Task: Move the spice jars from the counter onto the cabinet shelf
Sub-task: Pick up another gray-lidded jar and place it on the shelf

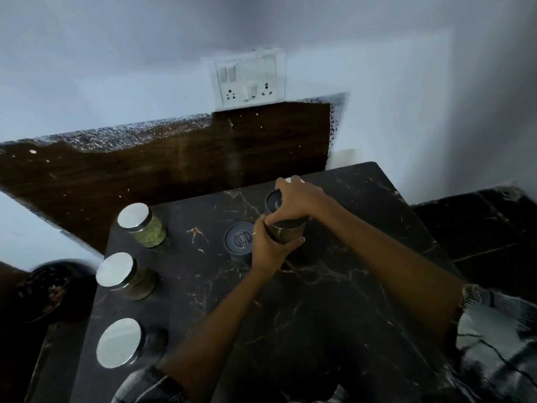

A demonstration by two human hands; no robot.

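Both hands are on one dark-lidded spice jar (pixel 286 229) at the middle of the black marble counter (pixel 334 301). My left hand (pixel 268 247) grips its glass body from the left and below. My right hand (pixel 296 200) curls over its dark lid from above. Just left of it stands another jar with a dark round lid (pixel 239 239). Along the counter's left edge stand three glass jars with silver lids: a far one with green contents (pixel 142 225), a middle one (pixel 125 276) and a near one (pixel 123 343). No cabinet shelf is in view.
A dark wood panel (pixel 174 170) rises behind the counter under a white wall with a switch and socket plate (pixel 250 80). A dark round object (pixel 49 289) sits off the counter's left edge. Lower dark stone surface (pixel 479 234) lies to the right.
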